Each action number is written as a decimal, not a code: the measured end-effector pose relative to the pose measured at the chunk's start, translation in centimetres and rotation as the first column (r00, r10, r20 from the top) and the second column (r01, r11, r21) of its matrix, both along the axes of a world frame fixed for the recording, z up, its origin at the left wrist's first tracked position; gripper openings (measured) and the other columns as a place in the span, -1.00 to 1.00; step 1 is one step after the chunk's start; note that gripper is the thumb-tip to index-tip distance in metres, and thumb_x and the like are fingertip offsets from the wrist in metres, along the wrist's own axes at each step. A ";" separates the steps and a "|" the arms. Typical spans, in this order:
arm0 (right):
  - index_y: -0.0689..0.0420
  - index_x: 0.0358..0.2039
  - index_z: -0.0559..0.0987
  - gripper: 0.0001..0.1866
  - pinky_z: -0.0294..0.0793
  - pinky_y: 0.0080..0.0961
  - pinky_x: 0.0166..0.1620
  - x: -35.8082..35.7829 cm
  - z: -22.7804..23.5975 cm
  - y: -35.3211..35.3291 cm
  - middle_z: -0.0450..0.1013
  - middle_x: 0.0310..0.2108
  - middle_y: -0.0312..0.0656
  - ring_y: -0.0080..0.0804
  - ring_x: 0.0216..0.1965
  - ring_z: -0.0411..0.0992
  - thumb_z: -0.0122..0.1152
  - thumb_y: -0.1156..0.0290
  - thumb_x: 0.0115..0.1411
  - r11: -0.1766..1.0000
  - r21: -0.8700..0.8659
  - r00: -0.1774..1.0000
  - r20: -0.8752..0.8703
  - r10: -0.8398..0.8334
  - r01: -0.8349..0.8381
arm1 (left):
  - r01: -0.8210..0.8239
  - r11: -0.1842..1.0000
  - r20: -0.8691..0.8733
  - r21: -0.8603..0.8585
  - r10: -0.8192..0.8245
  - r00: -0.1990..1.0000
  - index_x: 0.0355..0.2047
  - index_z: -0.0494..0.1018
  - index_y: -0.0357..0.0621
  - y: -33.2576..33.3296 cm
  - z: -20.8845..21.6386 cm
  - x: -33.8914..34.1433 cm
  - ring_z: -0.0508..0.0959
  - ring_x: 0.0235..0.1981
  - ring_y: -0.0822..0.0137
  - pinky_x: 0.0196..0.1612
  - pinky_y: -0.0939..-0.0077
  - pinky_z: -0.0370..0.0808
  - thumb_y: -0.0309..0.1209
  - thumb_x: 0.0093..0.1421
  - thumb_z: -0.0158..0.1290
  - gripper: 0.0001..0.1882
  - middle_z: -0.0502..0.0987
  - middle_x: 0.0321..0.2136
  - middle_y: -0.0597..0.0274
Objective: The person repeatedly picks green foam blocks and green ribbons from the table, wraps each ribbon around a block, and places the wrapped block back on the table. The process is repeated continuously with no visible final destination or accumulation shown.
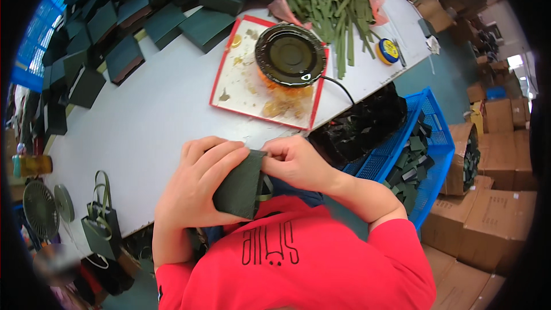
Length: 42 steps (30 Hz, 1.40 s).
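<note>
My left hand [201, 181] is wrapped round a small dark green gift bag [240, 186], thumb below and fingers over its far side. The bag is held tilted in front of my red shirt, at the near edge of the table. An olive ribbon [266, 188] shows at its right side. My right hand [295, 163] is closed, its thumb and fingertips pinched together at the bag's upper right edge. What exactly lies between those fingertips is hidden.
Ahead, a round black-topped pot [290, 54] stands on a red-rimmed board [229, 89]. Green ribbon strips [327, 0] spill from a pink bag. Dark green boxes [163, 23] crowd the far left. A blue crate [433, 132] and cartons [482, 218] stand right; a fan [41, 209] left.
</note>
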State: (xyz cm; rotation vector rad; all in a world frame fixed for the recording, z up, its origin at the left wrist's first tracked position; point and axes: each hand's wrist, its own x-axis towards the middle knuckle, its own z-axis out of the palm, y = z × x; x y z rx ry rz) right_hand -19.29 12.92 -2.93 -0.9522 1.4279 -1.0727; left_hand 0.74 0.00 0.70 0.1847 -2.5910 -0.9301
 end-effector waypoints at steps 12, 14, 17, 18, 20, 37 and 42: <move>0.28 -0.24 0.69 -0.79 0.49 -0.62 -0.29 -7.7 1.9 2.4 0.60 -0.43 -0.29 -0.64 -0.42 0.48 0.27 0.37 0.34 0.833 -0.313 0.732 -0.401 -0.551 0.456 | -0.553 0.819 0.208 -0.152 0.574 0.792 0.25 0.43 -0.01 -2.0 -2.5 3.0 0.36 0.12 -0.09 0.23 0.04 0.30 -0.23 -0.30 0.49 -0.01 0.37 0.10 -0.03; 0.30 -0.27 0.69 -0.76 0.42 -0.64 -0.33 -11.3 1.7 1.8 0.56 -0.49 -0.33 -0.69 -0.44 0.43 0.30 0.34 0.33 0.747 -0.287 0.616 -0.431 -0.660 0.599 | -0.596 0.736 0.229 -0.323 0.671 0.705 0.24 0.45 0.05 -2.7 -2.8 3.9 0.38 0.09 -0.08 0.19 0.09 0.35 -0.24 -0.21 0.46 -0.10 0.35 0.08 -0.06; 0.30 -0.30 0.67 -0.74 0.38 -0.62 -0.37 -16.8 -0.3 1.1 0.53 -0.53 -0.32 -0.68 -0.47 0.41 0.32 0.31 0.32 0.732 -0.279 0.536 -0.529 -0.658 0.622 | -0.702 0.703 0.331 -0.115 0.694 0.640 0.24 0.44 0.02 -3.3 -2.4 5.0 0.42 0.05 -0.06 0.13 0.15 0.41 -0.23 -0.14 0.41 -0.15 0.36 0.08 -0.07; 0.30 -0.31 0.67 -0.74 0.38 -0.61 -0.37 -18.3 -1.1 0.7 0.52 -0.54 -0.30 -0.67 -0.47 0.41 0.32 0.30 0.32 0.739 -0.261 0.515 -0.575 -0.635 0.621 | -0.675 0.729 0.343 -0.112 0.666 0.662 0.22 0.45 -0.05 -3.6 -2.0 5.2 0.48 -0.04 -0.02 0.07 0.23 0.45 -0.25 0.08 0.30 -0.34 0.43 -0.02 -0.06; 0.29 -0.28 0.66 -0.75 0.40 -0.56 -0.36 -20.2 -2.7 -0.8 0.53 -0.51 -0.23 -0.58 -0.48 0.44 0.32 0.32 0.31 0.727 -0.420 0.440 -0.595 -0.672 0.543 | -0.710 0.704 0.310 -0.032 0.682 0.662 0.18 0.46 -0.13 -4.0 -2.3 5.2 0.51 -0.11 0.02 0.03 0.25 0.46 -0.28 0.21 0.20 -0.47 0.46 -0.11 -0.04; 0.07 -0.18 0.64 -0.78 0.54 -0.18 0.05 -24.9 -2.5 -7.0 0.42 0.20 -0.14 -0.03 0.08 0.49 0.14 0.55 0.19 0.971 -0.238 0.106 -0.967 -0.232 -0.041 | -0.391 0.895 0.020 -0.217 0.404 0.914 -0.62 0.24 -0.17 -4.9 -0.8 5.7 0.12 0.45 -0.28 0.38 -0.06 0.14 -0.60 -0.15 0.24 -0.68 0.26 0.37 -0.14; 0.10 -0.15 0.61 -0.79 0.53 -0.22 -0.03 -24.3 -1.4 -6.4 0.54 0.00 -0.13 -0.07 0.01 0.47 0.15 0.56 0.20 0.828 -0.514 0.044 -0.854 -0.518 -0.226 | -0.319 0.936 0.258 -0.147 0.348 0.901 -0.27 0.49 -0.13 -3.0 -0.3 3.4 0.21 0.38 -0.22 0.34 -0.03 0.17 -0.50 -0.27 0.41 -0.52 0.18 0.41 -0.13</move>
